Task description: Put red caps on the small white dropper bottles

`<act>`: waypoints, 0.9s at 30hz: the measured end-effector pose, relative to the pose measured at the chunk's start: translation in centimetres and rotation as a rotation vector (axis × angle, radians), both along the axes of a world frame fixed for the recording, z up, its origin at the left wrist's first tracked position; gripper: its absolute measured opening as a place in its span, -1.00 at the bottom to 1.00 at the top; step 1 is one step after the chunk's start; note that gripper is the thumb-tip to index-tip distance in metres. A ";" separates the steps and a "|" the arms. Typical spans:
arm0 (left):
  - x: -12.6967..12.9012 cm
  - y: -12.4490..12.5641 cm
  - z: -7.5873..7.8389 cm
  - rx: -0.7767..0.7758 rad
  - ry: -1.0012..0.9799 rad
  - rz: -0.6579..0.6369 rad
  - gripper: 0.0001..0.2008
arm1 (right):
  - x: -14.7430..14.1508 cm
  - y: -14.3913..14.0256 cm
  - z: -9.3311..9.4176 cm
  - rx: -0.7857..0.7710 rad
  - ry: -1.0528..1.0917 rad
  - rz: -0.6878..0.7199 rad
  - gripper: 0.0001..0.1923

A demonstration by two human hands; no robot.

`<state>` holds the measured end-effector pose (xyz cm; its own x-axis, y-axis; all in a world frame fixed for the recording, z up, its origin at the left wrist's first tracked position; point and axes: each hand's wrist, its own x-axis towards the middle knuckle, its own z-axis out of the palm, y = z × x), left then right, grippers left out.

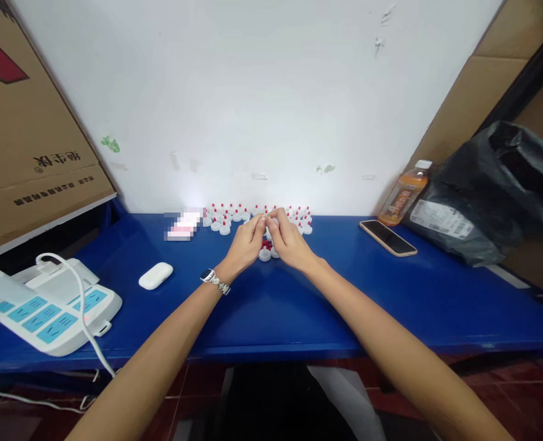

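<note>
Over the blue table, my left hand (245,242) and my right hand (290,241) meet at the fingertips, both closed with thumbs and fingers pressed together. Whatever sits between the fingertips is hidden by them. Just below the hands stand a translucent white cap (265,254) and part of another, with small red tips (266,244) close behind. Beyond my hands several white caps with red tips are grouped along the wall, among them a cap (224,228) on the left and a cap (307,228) on the right. My left wrist wears a watch (208,275) and a metal bracelet.
On the blue table (271,318) lie a white earbud case (155,275) and a white power strip (55,312) with cables at left. At right are a phone (388,237), an orange drink bottle (402,195) and a black plastic bag (474,190). A cardboard box (32,116) stands left.
</note>
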<state>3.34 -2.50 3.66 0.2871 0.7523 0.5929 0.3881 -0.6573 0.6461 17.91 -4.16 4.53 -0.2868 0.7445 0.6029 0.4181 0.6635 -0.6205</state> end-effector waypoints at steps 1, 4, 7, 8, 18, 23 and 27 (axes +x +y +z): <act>0.1 0.2 -0.1 -0.026 -0.051 -0.013 -0.56 | 0.0 0.1 0.1 0.028 -0.027 -0.007 -0.79; -0.8 1.4 -0.1 -0.141 -0.214 0.022 -0.49 | 0.7 0.3 0.6 0.139 -0.084 -0.089 -0.79; -2.9 2.7 0.1 -0.201 -0.353 0.157 -0.46 | 2.0 0.7 0.9 0.154 -0.042 -0.246 -0.77; -3.4 3.0 0.2 -0.184 -0.322 0.174 -0.48 | 2.4 0.8 1.0 0.125 -0.015 -0.281 -0.77; -1.8 3.4 -1.4 0.067 0.321 0.081 -0.70 | 2.4 2.1 -0.7 0.004 -0.009 -0.176 -0.79; -3.0 2.5 -0.5 -0.011 0.191 0.074 -0.69 | 2.1 2.2 -0.8 -0.079 0.053 -0.137 -0.75; -2.5 1.6 -0.4 0.021 0.213 0.002 -0.79 | 0.8 3.2 -1.1 -0.056 0.157 -0.223 -0.66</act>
